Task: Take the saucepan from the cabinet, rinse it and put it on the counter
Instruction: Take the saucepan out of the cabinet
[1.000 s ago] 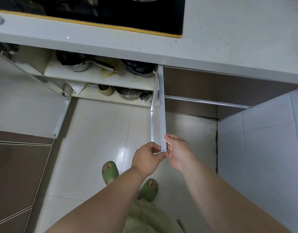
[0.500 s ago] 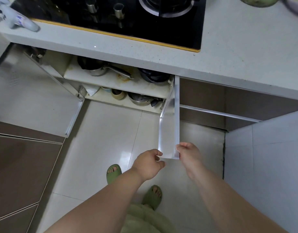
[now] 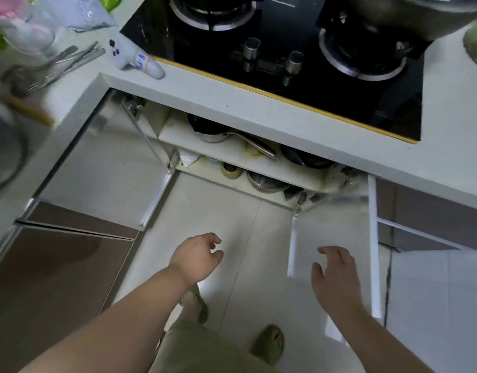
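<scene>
The cabinet under the hob stands with both doors open. A steel saucepan with a long handle pointing right sits on the upper shelf, partly hidden by the counter edge. Dark pans lie to its right. On the lower shelf rest a steel pot and a small cup. My left hand hovers over the floor with loosely curled fingers, holding nothing. My right hand is spread open in front of the right door.
The white counter carries a black gas hob with a wok at the top right. The left door swings out wide. A sink rim, utensils and a white glove are at the left. My sandalled feet stand on the tiled floor.
Both hands have let go of the right door's edge, and the door has swung further open to the right. My view has lifted, showing more of the hob and the left counter.
</scene>
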